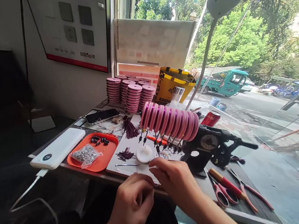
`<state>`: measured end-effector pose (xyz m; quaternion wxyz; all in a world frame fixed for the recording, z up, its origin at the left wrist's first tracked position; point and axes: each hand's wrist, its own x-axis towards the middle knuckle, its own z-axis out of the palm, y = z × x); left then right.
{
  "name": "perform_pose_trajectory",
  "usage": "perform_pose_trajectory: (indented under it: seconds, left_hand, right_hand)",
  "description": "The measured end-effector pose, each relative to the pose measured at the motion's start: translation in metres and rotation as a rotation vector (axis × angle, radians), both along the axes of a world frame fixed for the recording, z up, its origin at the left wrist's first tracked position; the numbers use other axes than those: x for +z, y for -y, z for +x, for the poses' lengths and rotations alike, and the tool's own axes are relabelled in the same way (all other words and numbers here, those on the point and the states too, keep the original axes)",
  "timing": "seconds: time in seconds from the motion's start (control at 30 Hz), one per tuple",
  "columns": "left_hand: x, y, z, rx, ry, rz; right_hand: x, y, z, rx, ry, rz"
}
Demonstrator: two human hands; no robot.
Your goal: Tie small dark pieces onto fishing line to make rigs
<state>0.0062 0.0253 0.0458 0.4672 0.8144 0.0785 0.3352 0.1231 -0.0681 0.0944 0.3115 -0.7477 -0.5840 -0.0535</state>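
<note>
My left hand (135, 197) is closed at the front edge of the white board (116, 161), its fingers curled together; whatever they hold is hidden. Just right of it, my right hand (175, 177) bends over the board with fingers drawn together near a small dish of tiny metallic pieces (162, 155). What its fingertips grip, if anything, is too small to make out. A white round lid or dish (144, 153) lies beside it. Above hangs a row of pink line spools (169, 122) on a black hand-crank winder (206, 146), with small black pieces (144, 140) dangling below.
An orange tray (110, 156) holds a bag of small metallic parts (86, 155) and black pieces. A white power bank (59, 147), a phone (102, 115), stacked pink spools (133, 98), a red can (211, 118), scissors (222, 196) and pliers (250, 189) surround the board.
</note>
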Motion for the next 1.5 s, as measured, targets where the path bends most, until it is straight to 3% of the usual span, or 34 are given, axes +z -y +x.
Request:
perform_pose_trajectory:
  seconds: [0.07,0.13,0.23,0.37,0.53,0.6,0.7,0.77,0.83,0.97,1.03,1.1,1.27,1.37,1.5]
  left_hand:
    - [0.001,0.005,0.001,-0.034,-0.176,-0.505]
    - [0.001,0.009,0.002,-0.081,-0.256,-0.912]
    - [0.002,0.013,0.004,-0.135,-0.274,-1.262]
    - [0.005,0.016,0.004,-0.138,-0.285,-1.462]
    - [0.006,0.017,0.004,-0.120,-0.299,-1.557]
    - [0.006,0.018,0.005,-0.114,-0.299,-1.576]
    - [0.005,0.019,0.006,-0.130,-0.309,-1.583]
    - [0.005,0.020,0.007,-0.150,-0.312,-1.520]
    - [0.005,0.020,0.006,-0.148,-0.296,-1.309]
    - [0.003,0.017,0.002,-0.028,-0.185,-0.557]
    - [0.000,0.015,-0.001,0.023,-0.157,-0.311]
    - [-0.003,0.014,-0.003,0.039,-0.130,-0.208]
    - [-0.010,0.012,-0.002,0.199,0.075,0.030]
    - [-0.014,0.009,-0.001,0.266,0.133,0.278]
    - [-0.017,0.005,-0.003,0.280,0.170,0.480]
  right_hand:
    - [-0.004,0.014,-0.003,0.029,0.037,0.127]
    - [-0.011,0.031,-0.006,0.053,0.140,0.252]
    - [-0.023,0.051,-0.011,0.105,0.350,0.267]
    - [-0.035,0.058,-0.016,0.231,0.484,0.221]
    - [-0.040,0.052,-0.017,0.289,0.468,0.224]
    - [-0.045,0.052,-0.018,0.271,0.372,0.261]
    - [-0.055,0.054,-0.024,0.152,-0.050,0.335]
    - [-0.061,0.056,-0.030,0.092,-0.344,0.316]
    - [-0.066,0.057,-0.035,0.097,-0.448,0.249]
    - [-0.059,0.052,-0.042,0.143,-0.088,0.311]
    - [-0.042,0.046,-0.041,0.213,0.040,0.261]
    - [-0.020,0.036,-0.037,0.253,-0.071,0.146]
    - [0.023,-0.001,-0.013,0.139,-0.606,-0.116]
    - [0.027,-0.020,0.000,0.128,-0.763,-0.229]
    - [0.021,-0.032,0.009,0.103,-0.777,-0.237]
